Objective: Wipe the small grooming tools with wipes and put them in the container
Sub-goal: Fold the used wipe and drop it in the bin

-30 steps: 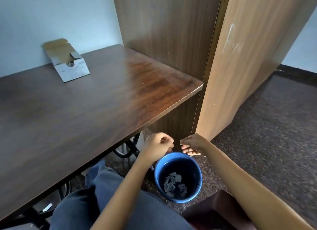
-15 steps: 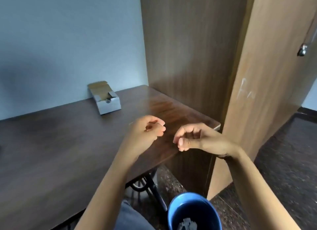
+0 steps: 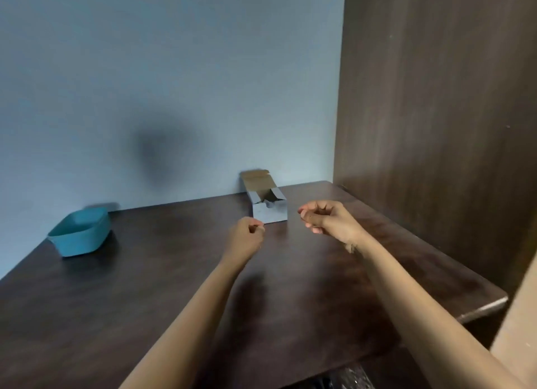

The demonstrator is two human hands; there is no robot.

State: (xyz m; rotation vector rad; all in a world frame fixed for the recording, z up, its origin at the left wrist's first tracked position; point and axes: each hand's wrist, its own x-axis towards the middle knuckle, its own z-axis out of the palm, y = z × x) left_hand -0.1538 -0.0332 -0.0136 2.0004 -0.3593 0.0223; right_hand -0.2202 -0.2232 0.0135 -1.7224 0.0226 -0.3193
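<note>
Head view, person at a dark wood table [image 3: 139,295], both bare forearms stretched out over it toward 12 o'clock.

Left hand [image 3: 247,238]: above the tabletop, just left of centre. Fingers are curled into a closed fist with the thumb laid against the forefinger. Nothing shows in it. Some motion blur.

Right hand [image 3: 327,222]: at 1 o'clock from the left hand, apart from it, slightly further out. Fingers are curled in toward the palm and the thumb is bent toward the fingertips. Nothing is visible in the grip. It is off the table surface.

Container [image 3: 79,235]: teal, rounded-rectangle tub with an open top. It sits on the table at 10 o'clock, far-left side, close to the wall, well apart from both hands. Its inside is not readable from this angle.

Cardboard box [image 3: 268,207]: small and grey, with its brown top flap standing open. It stands at 12 o'clock at the back of the table against the wall. It lies beyond the gap between the two hands, nearer the left hand's knuckles in the picture. Something greyish shows in its opening, too blurred to identify.

Wall [image 3: 174,63]: pale blue-grey, behind the table, with a dark soft shadow [image 3: 158,149] on it at 11 o'clock.

Wood panel [image 3: 436,112]: dark brown and tall, at 3 o'clock, meeting the table's right side. The table's near-right corner shows a pale metal edge strip [image 3: 482,310] at 4 o'clock.
</note>
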